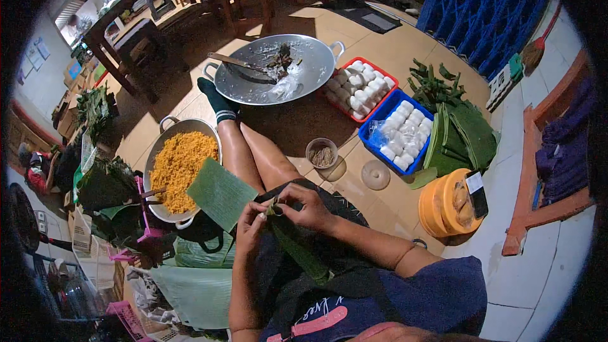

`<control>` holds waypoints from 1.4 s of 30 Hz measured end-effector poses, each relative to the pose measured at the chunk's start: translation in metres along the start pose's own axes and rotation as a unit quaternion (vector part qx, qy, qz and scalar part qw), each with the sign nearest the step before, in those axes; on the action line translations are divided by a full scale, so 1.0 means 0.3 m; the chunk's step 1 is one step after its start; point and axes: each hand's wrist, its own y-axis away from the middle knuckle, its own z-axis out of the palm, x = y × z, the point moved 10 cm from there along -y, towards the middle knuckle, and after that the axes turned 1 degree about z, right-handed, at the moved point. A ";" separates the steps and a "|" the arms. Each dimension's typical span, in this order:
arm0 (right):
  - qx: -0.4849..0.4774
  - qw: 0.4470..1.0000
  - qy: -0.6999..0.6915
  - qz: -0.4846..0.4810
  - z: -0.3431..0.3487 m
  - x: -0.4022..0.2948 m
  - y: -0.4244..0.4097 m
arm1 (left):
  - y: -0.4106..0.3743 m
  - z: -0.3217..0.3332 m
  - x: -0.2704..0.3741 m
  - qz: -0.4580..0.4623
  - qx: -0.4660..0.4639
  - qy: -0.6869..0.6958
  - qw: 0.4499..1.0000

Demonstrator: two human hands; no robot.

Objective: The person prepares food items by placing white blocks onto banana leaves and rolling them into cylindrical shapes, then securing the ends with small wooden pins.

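A rolled banana-leaf tube [298, 251] slants across my lap, its upper end pinched between both hands. My left hand [251, 226] grips the left side of that end with thumb and fingers. From the right, my right hand [308, 209] holds the folded leaf edge at the same end. What the roll contains is hidden. Beside my left hand, a cut banana-leaf piece [222, 194] lies partly over a metal pan [216, 138] of orange-yellow rice-like food [183, 166]. A small round tub [321, 153] of thin sticks stands beyond my right hand.
Ahead is a large wok [247, 94] with a wooden spatula [237, 61]. To the right are red [396, 80] and blue [368, 137] trays of white pieces, stacked banana leaves [468, 137], and a yellow container [430, 209] with a phone [479, 199]. Leaf sheets [194, 294] lie left. Another person [40, 175] is far left.
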 end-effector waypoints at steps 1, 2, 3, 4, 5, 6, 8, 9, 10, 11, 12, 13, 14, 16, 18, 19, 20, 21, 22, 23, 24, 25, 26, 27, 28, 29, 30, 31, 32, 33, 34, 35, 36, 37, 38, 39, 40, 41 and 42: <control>-0.007 1.000 -0.003 0.000 0.008 0.021 0.001 | -0.004 0.010 0.003 0.005 -0.006 0.009 1.000; -0.015 1.000 -0.007 0.000 0.014 0.033 0.002 | -0.009 0.021 0.005 0.010 -0.011 0.019 1.000; -0.013 0.999 -0.011 -0.028 0.008 0.007 -0.002 | -0.012 0.031 0.015 0.009 -0.010 0.014 1.000; -0.012 0.998 -0.016 -0.057 -0.002 -0.026 -0.007 | -0.012 0.045 0.032 0.007 -0.009 0.009 1.000; -0.010 0.996 -0.019 -0.085 -0.009 -0.052 -0.008 | -0.013 0.054 0.040 0.006 -0.008 0.005 1.000; -0.010 0.996 -0.019 -0.088 -0.007 -0.051 -0.010 | -0.013 0.051 0.037 0.013 -0.012 0.026 1.000; -0.008 0.995 -0.018 -0.094 -0.005 -0.044 -0.011 | -0.013 0.044 0.017 0.027 -0.021 0.067 0.997; -0.013 0.995 -0.025 -0.094 -0.007 -0.040 -0.008 | -0.011 0.050 0.015 0.015 -0.020 0.040 0.999; -0.018 0.995 -0.032 -0.094 -0.012 -0.038 -0.008 | -0.006 0.058 0.026 0.003 -0.019 0.013 1.000; -0.023 0.995 -0.039 -0.094 -0.018 -0.033 -0.007 | -0.004 0.060 0.024 -0.009 -0.019 -0.015 1.000; -0.026 0.997 -0.022 -0.074 -0.019 -0.022 -0.014 | 0.008 0.027 0.026 -0.003 0.001 -0.073 0.997; -0.028 0.998 -0.005 -0.053 -0.028 -0.005 -0.016 | 0.025 -0.018 0.019 0.002 0.020 -0.130 0.991; -0.031 0.999 0.012 -0.032 -0.035 0.015 -0.013 | 0.041 -0.061 0.023 0.007 0.038 -0.187 0.981; 0.027 0.998 -0.030 0.046 -0.108 0.121 0.008 | 0.045 -0.099 0.022 -0.030 0.034 -0.134 0.990; 0.085 0.978 -0.125 0.145 -0.159 0.289 0.053 | 0.081 -0.172 0.061 -0.082 0.100 -0.087 0.988; 0.116 0.953 -0.189 0.205 -0.185 0.399 0.095 | 0.088 -0.188 0.101 -0.058 0.165 -0.040 0.984; 0.134 0.919 -0.262 0.261 -0.153 0.459 0.123 | 0.101 -0.234 0.134 0.023 0.194 0.013 0.981; 0.096 0.930 -0.249 0.254 -0.116 0.422 0.121 | 0.122 -0.279 0.155 0.103 0.220 0.069 0.968; 0.062 0.936 -0.235 0.253 -0.083 0.397 0.139 | 0.130 -0.210 0.177 0.089 0.231 0.027 0.968; 0.023 0.939 -0.228 0.256 -0.031 0.390 0.166 | 0.136 -0.115 0.188 0.069 0.247 -0.020 0.966; -0.008 0.935 -0.218 0.280 0.031 0.409 0.207 | 0.129 -0.040 0.194 0.089 0.219 -0.220 0.946; -0.075 0.943 -0.154 0.285 0.080 0.295 0.186 | 0.154 0.008 0.159 0.090 0.185 -0.418 0.885; -0.018 0.925 -0.241 0.294 0.079 0.300 0.197 | 0.150 0.078 0.085 0.060 0.150 -0.329 0.930; 0.044 0.897 -0.320 0.303 0.077 0.314 0.217 | 0.157 0.143 0.013 0.030 0.114 -0.232 0.966; 0.008 0.893 -0.327 0.309 0.096 0.308 0.210 | 0.191 0.164 -0.005 0.039 0.098 -0.239 0.965; -0.027 0.888 -0.335 0.314 0.095 0.308 0.217 | 0.229 0.172 -0.021 0.046 0.080 -0.245 0.965; -0.066 0.917 -0.254 0.300 0.087 0.346 0.248 | 0.259 0.135 -0.098 0.018 0.068 -0.218 0.973; -0.091 0.902 -0.277 0.317 0.098 0.289 0.268 | 0.291 0.104 -0.141 -0.045 0.101 -0.131 0.985; -0.122 0.914 -0.242 0.302 0.107 0.268 0.287 | 0.316 0.082 -0.184 -0.107 0.134 -0.042 0.984; -0.154 0.922 -0.209 0.286 0.118 0.255 0.317 | 0.346 0.073 -0.223 -0.168 0.168 0.045 0.970; -0.161 0.920 -0.184 0.308 0.121 0.275 0.362 | 0.345 0.088 -0.202 -0.184 0.181 0.014 0.966; -0.169 0.916 -0.159 0.328 0.125 0.296 0.409 | 0.357 0.093 -0.221 -0.186 0.171 -0.019 0.967; -0.176 0.913 -0.132 0.343 0.134 0.306 0.430 | 0.356 0.094 -0.234 -0.182 0.159 -0.052 0.969; -0.164 0.911 -0.154 0.345 0.142 0.302 0.441 | 0.358 0.099 -0.242 -0.179 0.146 -0.086 0.969; -0.150 0.908 -0.177 0.348 0.145 0.294 0.450 | 0.368 0.097 -0.241 -0.161 0.163 -0.082 0.970; -0.134 0.906 -0.196 0.352 0.139 0.279 0.454 | 0.375 0.102 -0.255 -0.156 0.173 -0.069 0.970; -0.120 0.898 -0.219 0.362 0.148 0.258 0.455 | 0.383 0.105 -0.272 -0.151 0.182 -0.055 0.970; -0.110 0.883 -0.252 0.382 0.169 0.270 0.475 | 0.391 0.103 -0.283 -0.147 0.191 -0.042 0.970; -0.094 0.866 -0.281 0.403 0.178 0.291 0.501 | 0.396 0.107 -0.278 -0.153 0.202 -0.040 0.967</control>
